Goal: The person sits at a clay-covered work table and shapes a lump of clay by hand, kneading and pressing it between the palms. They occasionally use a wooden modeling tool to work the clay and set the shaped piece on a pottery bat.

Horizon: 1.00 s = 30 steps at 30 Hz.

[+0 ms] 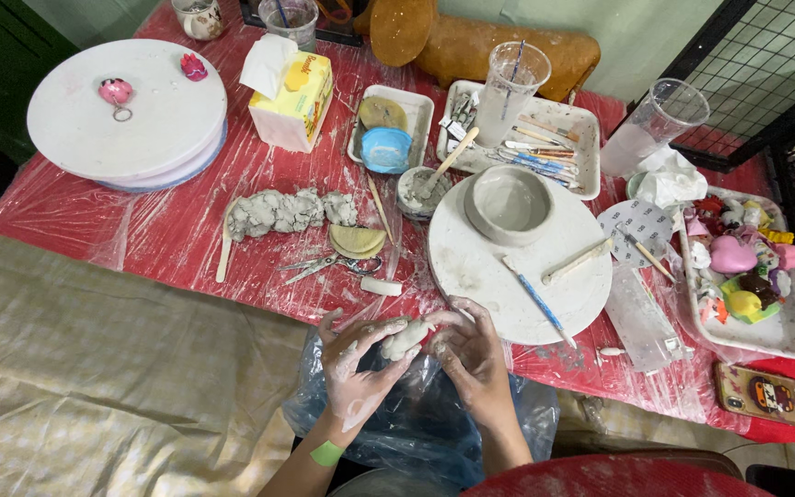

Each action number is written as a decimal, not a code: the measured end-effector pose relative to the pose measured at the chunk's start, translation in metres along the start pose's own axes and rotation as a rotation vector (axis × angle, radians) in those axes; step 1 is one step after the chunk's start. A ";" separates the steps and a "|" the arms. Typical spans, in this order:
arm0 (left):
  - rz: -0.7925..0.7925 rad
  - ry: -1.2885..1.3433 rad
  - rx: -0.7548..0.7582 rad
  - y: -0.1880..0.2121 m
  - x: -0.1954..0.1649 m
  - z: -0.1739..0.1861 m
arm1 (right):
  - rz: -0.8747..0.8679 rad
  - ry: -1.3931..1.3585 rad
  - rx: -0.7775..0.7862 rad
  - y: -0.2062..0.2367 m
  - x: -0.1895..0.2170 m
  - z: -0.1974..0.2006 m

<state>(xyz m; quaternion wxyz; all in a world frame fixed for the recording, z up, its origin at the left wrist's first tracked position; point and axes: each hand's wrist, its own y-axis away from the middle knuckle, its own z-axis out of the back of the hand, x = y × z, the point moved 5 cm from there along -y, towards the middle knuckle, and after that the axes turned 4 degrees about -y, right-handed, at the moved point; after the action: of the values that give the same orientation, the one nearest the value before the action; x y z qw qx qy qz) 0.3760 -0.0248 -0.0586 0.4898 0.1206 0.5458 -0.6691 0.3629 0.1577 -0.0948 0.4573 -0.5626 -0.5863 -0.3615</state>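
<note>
Clay roll (407, 339), seemingly one, two hands

Tabletop (167, 230): red, under glossy, wrinkled clear plastic film. Clay roll (407, 338) between both hands: grey, damp, matt. Left hand (356, 368) and right hand (473, 354): fingers (388, 327) smeared with pale dried clay. Clay bowl (509, 204): grey, smooth, matt. Round board (480, 276) under it: white, clay-smudged. Clay lump (287, 212): rough, knobbly. Scissors (324, 267): shiny metal. Cups (511, 83): clear plastic. Tissue box (296, 101): yellow card with white paper tissue.
</note>
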 end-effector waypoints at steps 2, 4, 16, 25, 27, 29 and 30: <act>0.004 0.000 0.005 0.000 0.000 0.000 | 0.175 0.193 -0.031 0.002 0.006 -0.001; -0.004 0.016 0.005 0.001 -0.001 0.001 | 0.219 0.233 -0.090 0.003 0.003 0.001; -0.010 0.018 0.004 -0.002 -0.002 0.001 | 0.256 0.238 -0.093 0.003 -0.001 0.007; -0.008 0.002 0.013 0.000 -0.004 0.000 | 0.525 0.553 -0.247 0.016 0.000 0.007; -0.010 -0.005 0.014 0.001 -0.003 -0.001 | 0.519 0.587 -0.263 0.016 -0.002 0.008; -0.017 -0.012 0.012 0.002 -0.002 -0.002 | 0.519 0.554 -0.260 0.017 -0.004 0.010; -0.012 -0.005 0.011 0.003 -0.001 -0.003 | 0.500 0.447 -0.228 0.016 -0.006 0.012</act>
<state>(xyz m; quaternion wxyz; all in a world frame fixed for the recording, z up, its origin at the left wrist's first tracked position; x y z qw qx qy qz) 0.3773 -0.0218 -0.0607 0.4864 0.1185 0.5417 -0.6752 0.3773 0.1691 -0.1057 0.5829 -0.6432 -0.2718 -0.4155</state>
